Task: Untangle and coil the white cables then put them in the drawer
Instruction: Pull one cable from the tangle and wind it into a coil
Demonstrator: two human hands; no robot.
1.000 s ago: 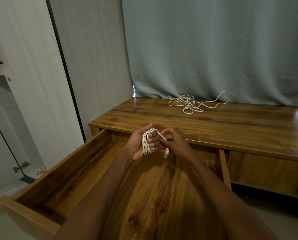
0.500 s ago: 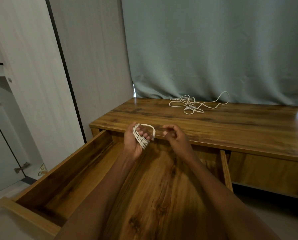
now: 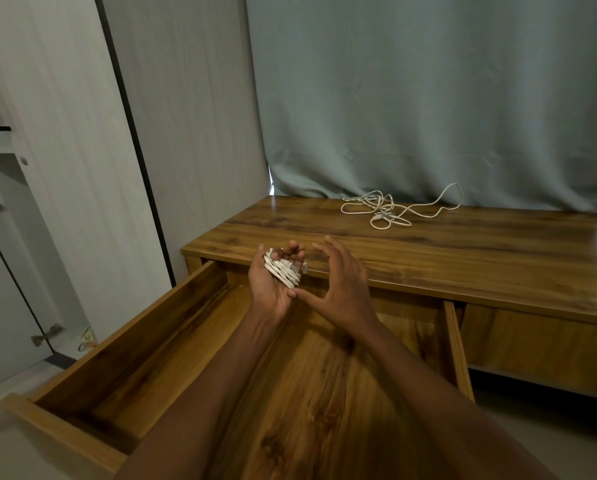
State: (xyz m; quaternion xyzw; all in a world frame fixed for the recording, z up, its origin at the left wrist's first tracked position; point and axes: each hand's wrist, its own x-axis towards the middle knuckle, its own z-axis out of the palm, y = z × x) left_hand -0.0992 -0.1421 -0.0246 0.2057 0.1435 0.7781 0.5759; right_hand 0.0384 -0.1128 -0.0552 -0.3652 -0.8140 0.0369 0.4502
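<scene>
Coiled white cable (image 3: 283, 273) held in curled left hand (image 3: 273, 282) above open wooden drawer (image 3: 325, 393); right hand (image 3: 338, 285), fingers spread and empty, should steady the loops while lowering.

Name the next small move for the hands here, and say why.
Probably slip the coiled cable off the left hand and lower it into the open drawer below. The coil looks fully wound around the left fingers, the right hand is open and holds nothing, and a second tangled cable waits on the cabinet top.

L grip (image 3: 273, 282) curled w/ fingers bent, R grip (image 3: 338, 285) spread open
</scene>
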